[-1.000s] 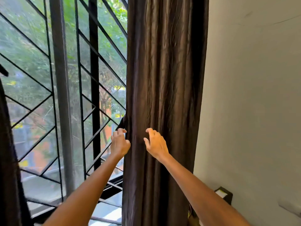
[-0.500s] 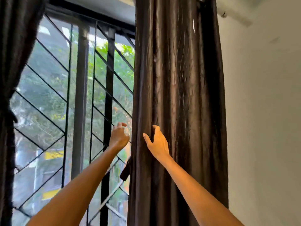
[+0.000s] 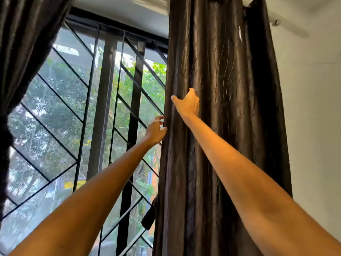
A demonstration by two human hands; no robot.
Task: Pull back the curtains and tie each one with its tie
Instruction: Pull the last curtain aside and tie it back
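The dark brown right curtain (image 3: 221,108) hangs bunched against the right side of the window. My right hand (image 3: 187,104) is raised high, its fingers tucked into a fold near the curtain's left edge and its thumb sticking out to the left. A little lower, my left hand (image 3: 156,130) has curled fingers at the curtain's very edge, with the thumb on the fabric. A dark tie (image 3: 149,217) dangles behind that edge lower down. The left curtain (image 3: 22,52) hangs at the far left, cinched in partway down.
A black metal window grille (image 3: 103,111) with diagonal bars fills the space between the curtains, with trees outside. A plain white wall (image 3: 313,126) stands right of the curtain. The curtain rod end (image 3: 276,22) shows at the top right.
Both hands have climbed up the right curtain's left edge, the right hand now well above the left. The view has tilted upward toward the top of the window.
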